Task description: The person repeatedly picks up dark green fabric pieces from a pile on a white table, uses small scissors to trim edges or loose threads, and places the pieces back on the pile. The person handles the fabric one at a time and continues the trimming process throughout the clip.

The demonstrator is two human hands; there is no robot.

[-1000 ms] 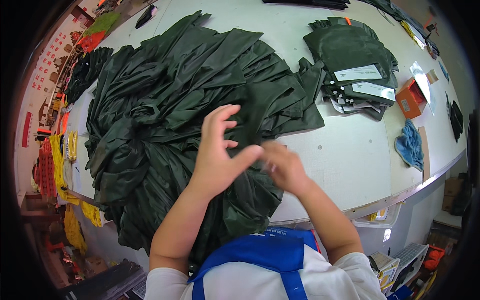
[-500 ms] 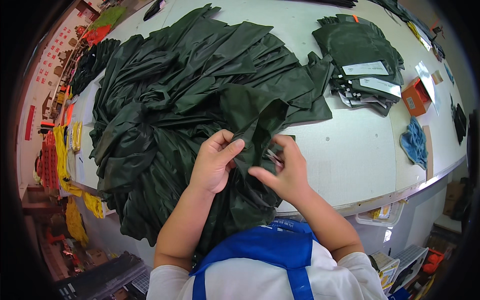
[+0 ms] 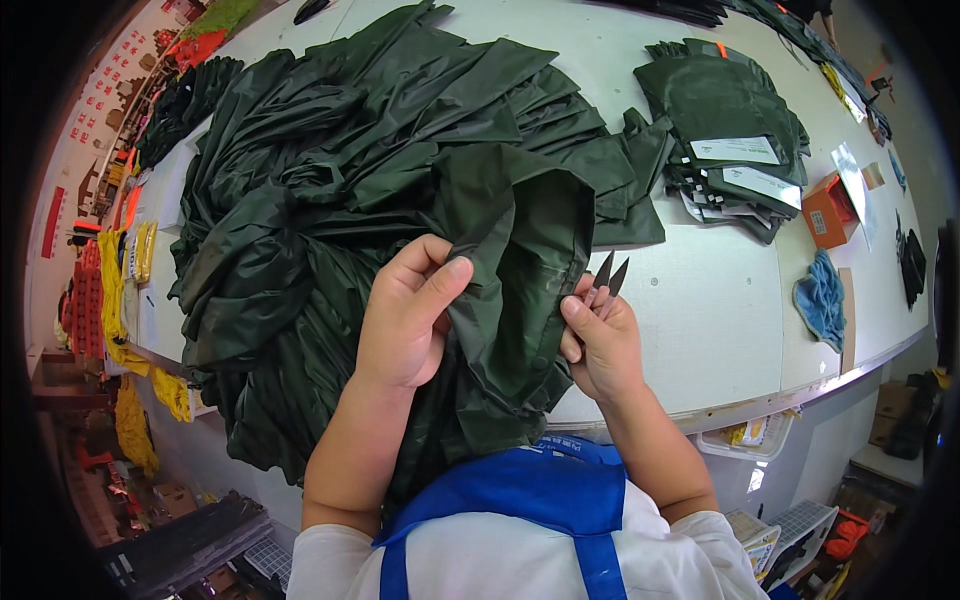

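A fabric piece [image 3: 510, 250] hangs between the left hand [image 3: 405, 315] and right hand [image 3: 600, 340]. Beyond both, a fabric heap [image 3: 380, 130] covers the worktop [image 3: 700, 300]. Folded stacks [image 3: 725, 130] lie far right of the right hand.

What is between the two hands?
In the head view, a raised fold of dark green fabric lies between the left hand and the right hand.

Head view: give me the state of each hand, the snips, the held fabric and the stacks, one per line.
Left hand: pinching a fabric fold.
Right hand: gripping the snips.
Thread snips: blades slightly apart, pointing up.
Dark green garment: lifted, draped between hands.
Loose pile: crumpled.
Folded stack: flat, tagged.
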